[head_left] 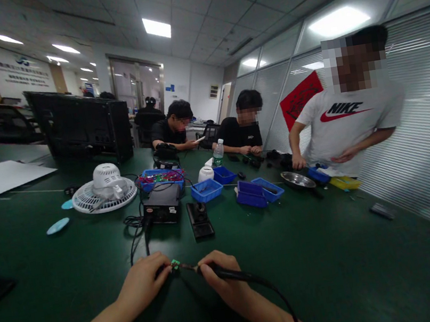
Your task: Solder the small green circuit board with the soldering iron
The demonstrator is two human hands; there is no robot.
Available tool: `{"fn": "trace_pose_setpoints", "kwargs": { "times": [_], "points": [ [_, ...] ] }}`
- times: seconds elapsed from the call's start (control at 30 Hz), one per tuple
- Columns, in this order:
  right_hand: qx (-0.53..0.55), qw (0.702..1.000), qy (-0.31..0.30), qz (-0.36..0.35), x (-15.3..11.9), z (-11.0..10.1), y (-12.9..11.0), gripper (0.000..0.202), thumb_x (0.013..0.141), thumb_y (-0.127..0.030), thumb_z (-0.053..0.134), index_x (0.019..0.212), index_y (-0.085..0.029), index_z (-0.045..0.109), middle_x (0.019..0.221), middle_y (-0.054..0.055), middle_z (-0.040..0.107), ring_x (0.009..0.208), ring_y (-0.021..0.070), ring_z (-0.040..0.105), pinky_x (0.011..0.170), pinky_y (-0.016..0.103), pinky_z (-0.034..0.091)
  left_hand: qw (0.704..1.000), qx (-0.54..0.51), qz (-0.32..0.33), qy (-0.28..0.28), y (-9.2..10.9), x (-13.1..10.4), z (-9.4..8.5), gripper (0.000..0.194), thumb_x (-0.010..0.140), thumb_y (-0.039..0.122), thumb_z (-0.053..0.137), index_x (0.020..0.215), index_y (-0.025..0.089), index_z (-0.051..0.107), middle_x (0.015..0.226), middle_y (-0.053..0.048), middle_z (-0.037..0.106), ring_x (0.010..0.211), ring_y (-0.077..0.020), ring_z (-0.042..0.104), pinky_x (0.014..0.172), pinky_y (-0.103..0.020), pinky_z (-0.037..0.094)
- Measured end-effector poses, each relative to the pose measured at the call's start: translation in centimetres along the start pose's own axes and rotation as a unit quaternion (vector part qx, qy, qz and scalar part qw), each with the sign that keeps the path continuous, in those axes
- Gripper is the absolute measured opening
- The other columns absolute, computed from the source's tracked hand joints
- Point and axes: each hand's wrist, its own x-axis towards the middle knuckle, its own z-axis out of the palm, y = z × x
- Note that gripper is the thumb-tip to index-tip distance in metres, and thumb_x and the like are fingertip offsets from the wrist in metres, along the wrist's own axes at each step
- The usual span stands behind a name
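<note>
Between the fingertips of my left hand (145,274) is a small green circuit board (175,264), pinched at its left edge just above the green tabletop. My right hand (226,275) is closed around the handle of a soldering iron (232,273), whose black cord trails down past my wrist. The iron's tip points left and reaches the board's right side; whether it touches cannot be made out. Beyond my hands stand a black soldering station (162,205) and a black soldering iron stand (200,220).
A white fan part (104,199) lies at left, near a black monitor (80,127). Blue bins (207,190), a water bottle (218,153) and a metal pan (297,180) stand farther back. Several other people are around the table; one in a white shirt (349,125) stands at right.
</note>
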Motion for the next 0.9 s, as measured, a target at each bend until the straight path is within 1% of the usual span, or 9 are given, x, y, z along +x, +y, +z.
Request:
{"fn": "trace_pose_setpoints", "kwargs": {
  "times": [0.17, 0.47, 0.63, 0.9],
  "points": [
    [0.005, 1.000, -0.006, -0.003, 0.01, -0.12, -0.10, 0.020, 0.086, -0.021, 0.055, 0.074, -0.018, 0.070, 0.072, 0.003, 0.070, 0.069, 0.0151, 0.064, 0.067, 0.025, 0.049, 1.000, 0.007, 0.003, 0.007, -0.29, -0.04, 0.26, 0.019, 0.089, 0.030, 0.045, 0.085, 0.023, 0.062, 0.088, -0.001, 0.066, 0.086, -0.0181, 0.060, 0.076, -0.029, 0.040],
    [0.010, 1.000, -0.007, -0.002, -0.12, -0.03, 0.10, 0.018, 0.085, -0.018, 0.055, 0.074, -0.018, 0.070, 0.073, 0.003, 0.070, 0.068, 0.0151, 0.064, 0.068, 0.024, 0.048, 1.000, 0.003, 0.009, 0.007, 0.09, -0.08, -0.05, 0.018, 0.089, 0.029, 0.045, 0.084, 0.023, 0.062, 0.087, 0.000, 0.066, 0.085, -0.0182, 0.060, 0.075, -0.028, 0.039],
    [0.015, 1.000, -0.009, -0.007, -0.20, 0.05, 0.40, 0.018, 0.086, -0.019, 0.056, 0.076, -0.019, 0.070, 0.073, 0.002, 0.069, 0.069, 0.0145, 0.064, 0.067, 0.023, 0.047, 1.000, 0.002, 0.013, 0.009, 0.04, -0.06, -0.04, 0.018, 0.089, 0.029, 0.046, 0.084, 0.023, 0.062, 0.087, 0.000, 0.066, 0.085, -0.0180, 0.060, 0.076, -0.028, 0.039],
    [0.029, 0.999, 0.021, -0.020, -0.34, 0.14, 0.10, 0.018, 0.084, -0.018, 0.055, 0.074, -0.017, 0.069, 0.070, 0.004, 0.068, 0.066, 0.0159, 0.063, 0.064, 0.025, 0.046, 1.000, 0.006, 0.007, -0.001, 0.31, 0.08, -0.29, 0.018, 0.090, 0.028, 0.045, 0.085, 0.023, 0.062, 0.088, -0.001, 0.066, 0.085, -0.0177, 0.060, 0.076, -0.028, 0.039]
  ]
}}
